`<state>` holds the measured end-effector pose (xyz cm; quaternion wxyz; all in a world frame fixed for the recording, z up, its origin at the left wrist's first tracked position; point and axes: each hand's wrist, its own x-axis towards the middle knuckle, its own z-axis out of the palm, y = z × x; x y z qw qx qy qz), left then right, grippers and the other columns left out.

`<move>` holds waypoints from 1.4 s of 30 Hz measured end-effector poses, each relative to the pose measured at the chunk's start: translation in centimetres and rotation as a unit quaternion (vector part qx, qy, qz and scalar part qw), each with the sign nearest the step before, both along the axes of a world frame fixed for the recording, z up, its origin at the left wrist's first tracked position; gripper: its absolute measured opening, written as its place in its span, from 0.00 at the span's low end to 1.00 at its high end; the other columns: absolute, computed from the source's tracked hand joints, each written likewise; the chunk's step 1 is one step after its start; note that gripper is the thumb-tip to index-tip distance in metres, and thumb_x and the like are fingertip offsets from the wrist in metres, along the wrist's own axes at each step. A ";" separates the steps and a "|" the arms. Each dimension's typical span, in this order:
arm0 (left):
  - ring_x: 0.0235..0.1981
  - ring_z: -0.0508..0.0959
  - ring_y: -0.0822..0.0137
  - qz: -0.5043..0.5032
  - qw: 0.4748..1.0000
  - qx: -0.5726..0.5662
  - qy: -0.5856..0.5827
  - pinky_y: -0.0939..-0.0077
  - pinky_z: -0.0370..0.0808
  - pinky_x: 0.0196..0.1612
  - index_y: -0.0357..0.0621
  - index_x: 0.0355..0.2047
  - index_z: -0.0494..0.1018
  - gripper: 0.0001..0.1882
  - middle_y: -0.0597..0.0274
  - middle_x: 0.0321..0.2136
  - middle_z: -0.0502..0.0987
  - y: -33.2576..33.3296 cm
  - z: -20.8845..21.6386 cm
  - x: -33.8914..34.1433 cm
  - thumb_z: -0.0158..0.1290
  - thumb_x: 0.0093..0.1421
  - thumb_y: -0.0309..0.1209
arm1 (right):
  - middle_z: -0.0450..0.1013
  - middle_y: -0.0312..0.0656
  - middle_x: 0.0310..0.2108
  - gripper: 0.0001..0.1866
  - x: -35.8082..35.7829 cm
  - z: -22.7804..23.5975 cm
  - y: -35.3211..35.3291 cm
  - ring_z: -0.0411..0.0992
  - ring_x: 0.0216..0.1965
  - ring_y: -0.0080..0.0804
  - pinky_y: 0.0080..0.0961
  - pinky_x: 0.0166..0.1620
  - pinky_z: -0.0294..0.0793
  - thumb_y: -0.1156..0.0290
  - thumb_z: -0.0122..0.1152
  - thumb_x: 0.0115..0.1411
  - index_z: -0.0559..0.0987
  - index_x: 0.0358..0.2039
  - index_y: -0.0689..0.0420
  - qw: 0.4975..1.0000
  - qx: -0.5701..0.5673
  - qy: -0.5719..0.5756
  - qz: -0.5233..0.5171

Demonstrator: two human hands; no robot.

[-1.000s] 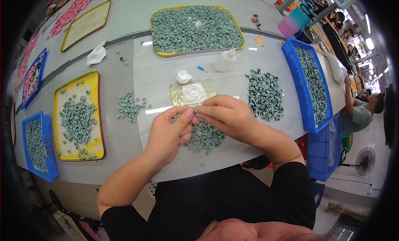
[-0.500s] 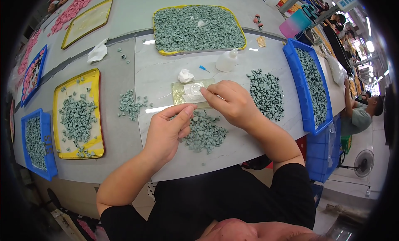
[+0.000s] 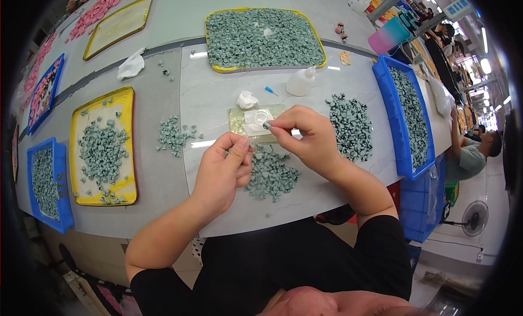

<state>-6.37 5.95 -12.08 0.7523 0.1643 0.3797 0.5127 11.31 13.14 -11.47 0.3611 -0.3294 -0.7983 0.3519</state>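
Observation:
My right hand [image 3: 309,135] pinches a small grey-green piece [image 3: 267,125] between thumb and fingertips. It is held at the near right edge of a round clear dish [image 3: 258,117], which sits on a yellowish translucent pad [image 3: 236,118]. My left hand [image 3: 222,168] is closed just left of it, thumb pressed on the forefinger; whatever is in that pinch is too small to make out. Close below both hands lies a loose pile of similar grey-green pieces [image 3: 273,175]. A darker-edged pile [image 3: 350,128] lies right of my right hand, and a smaller pile [image 3: 172,135] to the left.
Beyond the pad are crumpled tissue [image 3: 247,100], a blue-tipped needle [image 3: 271,90] and a white squeeze bottle [image 3: 300,83]. A full yellow-rimmed tray [image 3: 213,69] stands behind. Another yellow tray [image 3: 131,180] and a blue bin [image 3: 64,207] are left; a blue bin [image 3: 393,125] stands right.
My right hand has drawn slightly back from the round dish, and the grey-green piece now shows in its fingertips. My left hand stays nearly in place. The view has shifted slightly.

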 end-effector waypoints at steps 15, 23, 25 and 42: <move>0.15 0.54 0.81 -0.034 0.999 0.002 -0.015 0.86 0.50 0.16 0.39 0.31 0.65 0.11 0.72 0.18 0.59 -0.2 0.2 0.2 0.44 0.63 0.35 | 0.71 0.41 0.26 0.12 -0.8 0.0 -1.0 0.69 0.23 0.30 0.21 0.24 0.68 0.84 0.63 0.41 0.77 0.30 0.64 0.971 0.228 0.027 0.064; 0.15 0.54 0.81 -0.036 0.999 0.016 -0.015 0.86 0.50 0.16 0.40 0.30 0.64 0.10 0.72 0.18 0.59 -0.7 0.3 0.0 0.43 0.63 0.34 | 0.71 0.42 0.26 0.15 -1.3 -0.6 -1.4 0.69 0.23 0.31 0.22 0.24 0.68 0.85 0.64 0.36 0.76 0.30 0.65 0.946 0.313 0.013 0.080; 0.15 0.54 0.81 -0.024 0.999 0.048 0.007 0.87 0.50 0.15 0.42 0.28 0.61 0.10 0.71 0.17 0.58 -0.9 0.3 0.0 0.43 0.63 0.34 | 0.71 0.41 0.26 0.14 -1.7 -0.6 -1.7 0.69 0.23 0.32 0.21 0.23 0.67 0.86 0.63 0.37 0.77 0.29 0.65 0.951 0.299 0.042 0.069; 0.17 0.60 0.83 -0.034 0.943 0.131 0.303 0.88 0.56 0.18 0.41 0.28 0.65 0.11 0.72 0.16 0.64 -1.0 0.9 -0.1 0.47 0.61 0.35 | 0.73 0.41 0.29 0.10 0.0 2.7 -0.8 0.73 0.28 0.31 0.22 0.31 0.73 0.81 0.64 0.44 0.78 0.30 0.60 0.991 0.066 -0.043 0.111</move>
